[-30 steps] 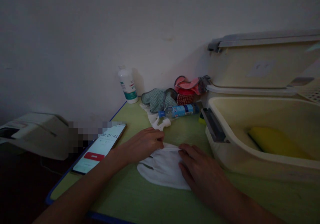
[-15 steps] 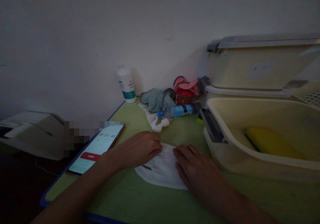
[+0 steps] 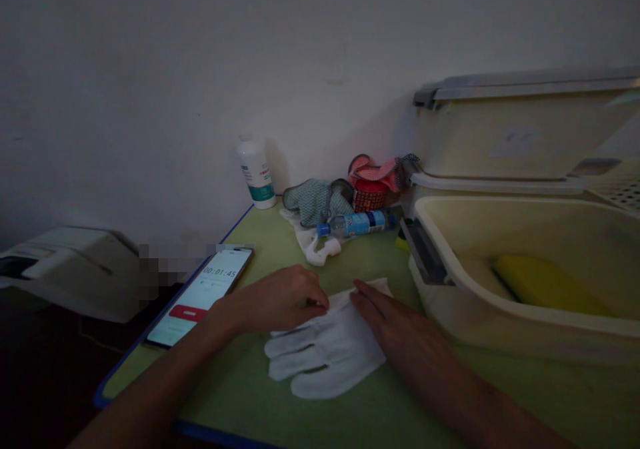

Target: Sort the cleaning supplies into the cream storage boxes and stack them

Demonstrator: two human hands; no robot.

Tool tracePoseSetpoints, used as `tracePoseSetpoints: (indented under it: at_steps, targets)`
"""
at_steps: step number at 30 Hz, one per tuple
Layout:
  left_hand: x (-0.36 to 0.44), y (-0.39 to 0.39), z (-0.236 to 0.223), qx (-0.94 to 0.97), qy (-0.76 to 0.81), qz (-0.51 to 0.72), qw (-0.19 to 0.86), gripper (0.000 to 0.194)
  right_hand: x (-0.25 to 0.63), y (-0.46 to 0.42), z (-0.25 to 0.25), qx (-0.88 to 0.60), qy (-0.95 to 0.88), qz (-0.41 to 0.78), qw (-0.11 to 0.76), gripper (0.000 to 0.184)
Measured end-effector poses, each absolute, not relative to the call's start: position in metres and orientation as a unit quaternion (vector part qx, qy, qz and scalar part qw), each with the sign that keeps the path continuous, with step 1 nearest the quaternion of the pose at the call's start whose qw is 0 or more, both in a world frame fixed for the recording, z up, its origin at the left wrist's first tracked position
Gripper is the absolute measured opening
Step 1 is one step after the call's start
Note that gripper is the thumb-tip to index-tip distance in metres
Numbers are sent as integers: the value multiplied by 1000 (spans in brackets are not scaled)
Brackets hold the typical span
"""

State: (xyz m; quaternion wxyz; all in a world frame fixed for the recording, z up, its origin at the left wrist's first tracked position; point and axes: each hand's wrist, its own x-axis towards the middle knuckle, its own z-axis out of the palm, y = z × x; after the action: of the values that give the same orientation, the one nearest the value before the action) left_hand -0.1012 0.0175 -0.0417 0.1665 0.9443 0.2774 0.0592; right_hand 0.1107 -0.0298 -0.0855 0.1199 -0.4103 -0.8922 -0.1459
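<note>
White glove (image 3: 345, 342) under two hands

Head view: glove lies spread on the green table (image 3: 235, 389), lower centre of frame, fingers pointing left. Left hand (image 3: 285, 295) curled at its upper edge; grip cannot be determined. Right hand (image 3: 400, 332) extended, fingers together, resting on its right side.

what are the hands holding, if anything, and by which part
The left hand has fingers curled at the far edge of a white glove; whether it pinches cannot be told. The right hand lies open on it near the cuff.
</note>
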Motion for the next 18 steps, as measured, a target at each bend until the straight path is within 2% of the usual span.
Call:
tracePoseSetpoints:
  at_steps: [4,7,13,18]
  targets:
    - [-97,10,-37,926,261,50,267,15,109,-29,-76,-432,-894,-77,87,42]
    - [-95,7,-38,914,253,49,312,15,108,-25,-78,-419,-901,-24,106,38]
    - [-94,9,-41,900,258,59,346,17,109,-21,-85,-418,-899,29,129,38]
    - [-93,10,-45,913,257,62,311,21,110,-22,-86,-408,-902,37,136,34]
